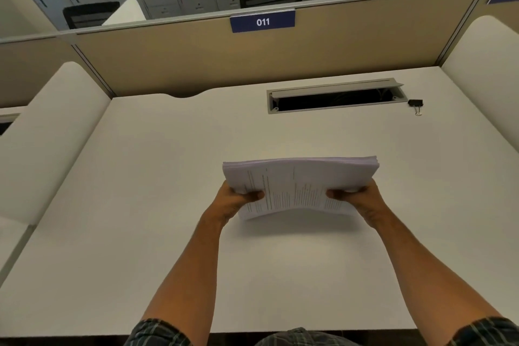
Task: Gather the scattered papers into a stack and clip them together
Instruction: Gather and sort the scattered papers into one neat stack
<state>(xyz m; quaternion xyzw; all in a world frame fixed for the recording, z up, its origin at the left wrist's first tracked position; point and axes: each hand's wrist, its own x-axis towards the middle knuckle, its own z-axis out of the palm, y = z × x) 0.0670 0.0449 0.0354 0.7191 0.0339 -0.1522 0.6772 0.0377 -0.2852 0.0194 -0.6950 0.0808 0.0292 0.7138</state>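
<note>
Above the desk, both hands' fingers clasp the paper stack's side edges

The person wears a dark plaid short-sleeved shirt with thin pale check lines, visible along the bottom edge of the frame, leaving both forearms, the left hand and the right hand bare of gloves or jewellery.

Paper stack I'm holding: matt white printed sheets. Desk smooth matt laminate. Binder clip black metal, partition looks like cloth.
</note>
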